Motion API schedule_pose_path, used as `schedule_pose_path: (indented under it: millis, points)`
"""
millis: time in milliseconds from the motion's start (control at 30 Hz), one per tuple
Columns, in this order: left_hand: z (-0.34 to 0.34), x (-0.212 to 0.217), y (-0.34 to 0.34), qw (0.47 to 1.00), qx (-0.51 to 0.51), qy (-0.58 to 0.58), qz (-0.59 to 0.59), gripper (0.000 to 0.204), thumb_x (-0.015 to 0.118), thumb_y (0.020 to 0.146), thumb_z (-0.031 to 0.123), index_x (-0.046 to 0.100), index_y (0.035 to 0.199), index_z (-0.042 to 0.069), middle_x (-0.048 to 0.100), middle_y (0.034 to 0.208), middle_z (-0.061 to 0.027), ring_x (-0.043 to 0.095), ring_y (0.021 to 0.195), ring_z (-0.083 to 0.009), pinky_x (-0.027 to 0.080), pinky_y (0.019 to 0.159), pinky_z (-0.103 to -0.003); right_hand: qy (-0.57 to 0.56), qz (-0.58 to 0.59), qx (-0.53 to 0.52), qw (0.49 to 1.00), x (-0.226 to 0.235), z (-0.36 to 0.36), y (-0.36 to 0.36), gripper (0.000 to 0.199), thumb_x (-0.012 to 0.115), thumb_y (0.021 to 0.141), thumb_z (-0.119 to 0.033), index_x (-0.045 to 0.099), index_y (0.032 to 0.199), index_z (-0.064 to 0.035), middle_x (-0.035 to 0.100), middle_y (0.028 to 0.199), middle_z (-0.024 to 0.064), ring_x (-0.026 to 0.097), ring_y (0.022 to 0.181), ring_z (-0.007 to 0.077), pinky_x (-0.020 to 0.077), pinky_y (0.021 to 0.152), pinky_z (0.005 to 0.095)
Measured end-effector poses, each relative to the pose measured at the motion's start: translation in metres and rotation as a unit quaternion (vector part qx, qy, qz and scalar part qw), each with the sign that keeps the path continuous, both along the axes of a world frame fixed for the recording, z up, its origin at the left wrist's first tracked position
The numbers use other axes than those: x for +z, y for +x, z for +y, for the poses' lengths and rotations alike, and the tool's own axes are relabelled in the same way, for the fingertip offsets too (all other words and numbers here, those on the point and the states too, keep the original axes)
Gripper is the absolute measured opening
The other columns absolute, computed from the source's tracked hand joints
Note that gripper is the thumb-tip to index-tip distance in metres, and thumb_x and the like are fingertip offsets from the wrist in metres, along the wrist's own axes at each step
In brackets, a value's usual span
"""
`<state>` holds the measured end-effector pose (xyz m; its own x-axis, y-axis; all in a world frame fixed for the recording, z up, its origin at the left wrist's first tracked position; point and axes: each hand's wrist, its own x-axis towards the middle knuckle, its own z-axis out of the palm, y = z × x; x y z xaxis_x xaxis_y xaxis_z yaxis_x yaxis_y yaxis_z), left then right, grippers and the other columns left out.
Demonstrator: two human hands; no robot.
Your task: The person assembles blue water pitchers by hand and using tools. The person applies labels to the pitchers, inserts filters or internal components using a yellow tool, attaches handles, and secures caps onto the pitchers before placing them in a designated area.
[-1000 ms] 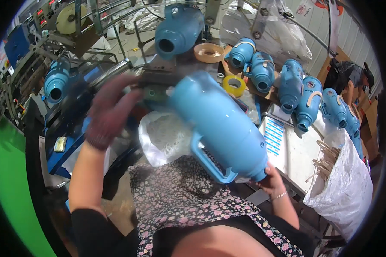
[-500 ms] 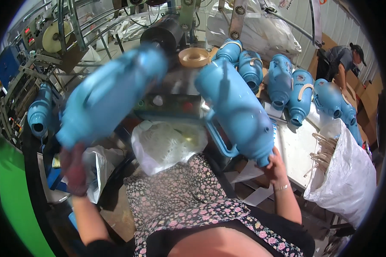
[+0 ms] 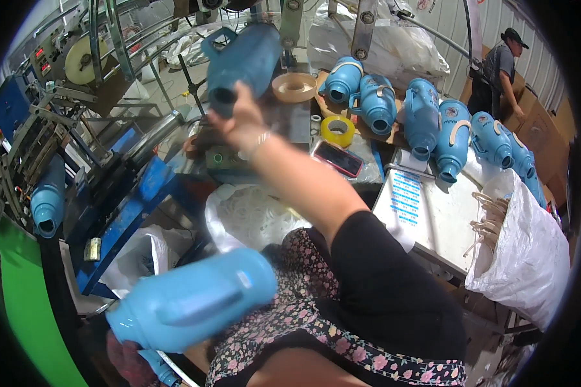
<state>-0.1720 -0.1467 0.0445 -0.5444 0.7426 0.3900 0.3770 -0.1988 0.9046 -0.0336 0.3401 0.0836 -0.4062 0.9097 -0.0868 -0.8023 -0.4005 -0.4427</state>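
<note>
A blue thermos flask casing (image 3: 193, 300) lies tilted low in front of me, its neck towards my left hand (image 3: 128, 360). That hand, in a dark red glove, is closed at the neck, with its fingers partly hidden. My bare right hand (image 3: 244, 122) reaches far forward across the machine. Its thumb and fingers are round the neck of another blue casing (image 3: 248, 61), whose open mouth faces me and whose handle points up and left. Below the gloved hand, part of a further blue casing (image 3: 161, 369) shows.
Several blue casings (image 3: 453, 138) line the right bench (image 3: 419, 219). Nearby are a phone (image 3: 337, 158), yellow tape (image 3: 337, 131) and a tan tape ring (image 3: 295, 86). A white sack (image 3: 519, 258) holds handles. Another casing (image 3: 47, 200) is left. A person (image 3: 500, 74) stands beside cartons.
My right hand has swung forward and left, taking its casing onto the machine area. My left hand has come down and back with its casing. The co-worker has straightened up.
</note>
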Motion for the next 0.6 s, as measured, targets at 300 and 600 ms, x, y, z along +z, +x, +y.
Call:
schedule_pose_path:
  millis: [300,600]
  points:
    - [0.052,-0.020,-0.018,0.937,-0.020,-0.011,0.348,0.051,0.047,0.094,0.038,0.052,0.117,-0.007,0.059,0.093,-0.0218,0.056,0.078,-0.0328,0.045,0.069,-0.040,0.133,-0.212,0.140,0.958,-0.130,-0.019,0.089,0.052,0.065,0.083,-0.050,0.060,0.109,-0.0052,0.064,0.087,0.0083,0.063,0.083,0.0172,0.0535,0.075,0.0345]
    - [0.144,-0.006,0.002,0.823,0.095,-0.136,0.543,0.028,0.052,0.095,0.025,0.061,0.114,0.007,0.063,0.115,-0.0102,0.060,0.109,-0.0260,0.049,0.090,-0.040,0.063,-0.745,-0.379,0.545,-0.216,-0.123,0.478,0.023,0.054,0.081,-0.018,0.067,0.095,-0.0057,0.067,0.095,0.0207,0.062,0.093,0.0383,0.0489,0.084,0.0422]
